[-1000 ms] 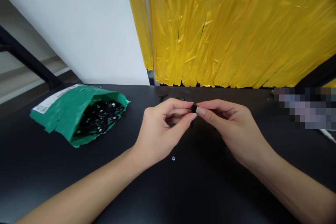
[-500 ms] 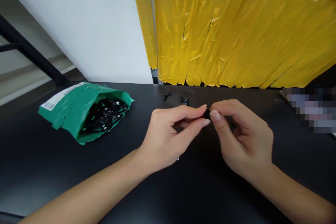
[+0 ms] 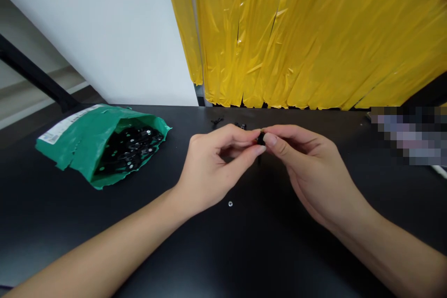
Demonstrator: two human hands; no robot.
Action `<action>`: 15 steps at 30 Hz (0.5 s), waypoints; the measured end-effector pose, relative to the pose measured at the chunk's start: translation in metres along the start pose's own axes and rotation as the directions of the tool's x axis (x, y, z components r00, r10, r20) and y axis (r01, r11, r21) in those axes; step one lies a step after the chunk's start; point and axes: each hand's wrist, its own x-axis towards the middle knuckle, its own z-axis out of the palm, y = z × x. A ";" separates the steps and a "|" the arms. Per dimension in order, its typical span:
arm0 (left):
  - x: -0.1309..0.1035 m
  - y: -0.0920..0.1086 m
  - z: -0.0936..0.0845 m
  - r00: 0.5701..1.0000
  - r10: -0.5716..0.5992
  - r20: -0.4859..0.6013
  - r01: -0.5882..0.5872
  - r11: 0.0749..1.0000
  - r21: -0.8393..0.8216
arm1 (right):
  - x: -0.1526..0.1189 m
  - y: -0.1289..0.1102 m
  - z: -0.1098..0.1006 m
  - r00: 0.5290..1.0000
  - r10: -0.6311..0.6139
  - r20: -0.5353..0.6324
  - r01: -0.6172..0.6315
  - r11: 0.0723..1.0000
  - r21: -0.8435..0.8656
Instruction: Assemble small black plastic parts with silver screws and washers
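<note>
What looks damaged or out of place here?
The green bag looks raggedly torn around its opening. A small silvery piece lies alone on the black table, nearer the viewer than the left hand.

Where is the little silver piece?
In the head view, the silver piece lies on the black table, just right of center, below the left hand in the picture.

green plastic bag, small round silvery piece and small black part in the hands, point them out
Green plastic bag [image 3: 90, 136]: head view, on its outer wall.
Small round silvery piece [image 3: 230, 204]: head view, at its centre.
Small black part [image 3: 260, 138]: head view, on its uncovered bit.
</note>
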 end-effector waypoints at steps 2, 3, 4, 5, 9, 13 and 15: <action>0.000 0.000 0.000 1.000 -0.014 -0.018 0.014 1.000 0.000 | 0.000 0.000 0.000 0.999 0.051 0.009 -0.052 0.998 0.041; 0.000 0.000 0.000 1.000 -0.014 -0.025 0.014 1.000 0.013 | 0.001 0.000 -0.001 0.998 0.063 0.013 -0.064 0.997 0.046; 0.000 0.000 -0.001 1.000 -0.006 -0.028 0.007 0.999 0.034 | 0.001 0.000 -0.001 0.998 0.063 0.013 -0.063 0.997 0.042; 0.000 0.001 -0.001 1.000 0.010 -0.026 -0.008 0.998 0.062 | 0.000 -0.001 -0.001 0.999 0.048 0.009 -0.048 0.998 0.026; 0.000 0.002 -0.005 0.996 0.093 0.008 -0.092 0.975 0.200 | -0.003 -0.002 0.000 0.996 -0.078 -0.035 0.072 0.988 -0.136; 0.002 0.000 -0.006 0.969 0.241 0.059 -0.248 0.934 0.257 | -0.010 -0.001 0.006 0.966 -0.243 -0.093 0.202 0.925 -0.322; 0.002 -0.001 -0.006 0.942 0.328 0.074 -0.336 0.910 0.242 | -0.014 0.001 0.009 0.941 -0.318 -0.117 0.253 0.889 -0.383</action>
